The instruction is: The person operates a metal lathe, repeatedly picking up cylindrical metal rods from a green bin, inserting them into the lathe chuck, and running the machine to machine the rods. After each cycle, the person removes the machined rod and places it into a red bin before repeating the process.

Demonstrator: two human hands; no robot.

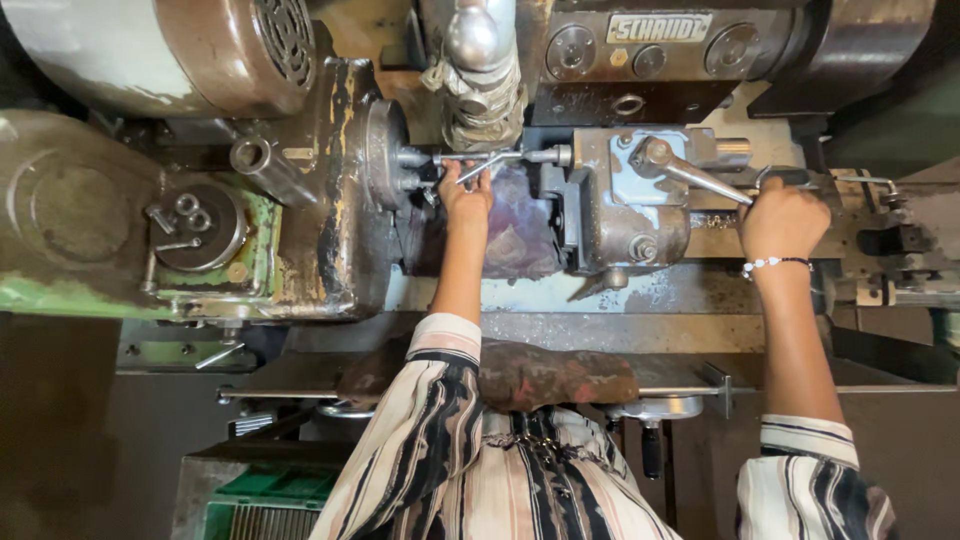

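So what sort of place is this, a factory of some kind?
Most likely a machine shop. The left hand steadies a thin metal rod at a worn, oil-stained metal lathe, the right hand grips a lever handle, and a grey electric motor sits above.

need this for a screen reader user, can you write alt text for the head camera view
Seen from above, a person in a striped shirt works at an old, worn metal lathe: the left hand holds a thin metal rod by the chuck, and the right hand, with a bead bracelet, grips a handle.
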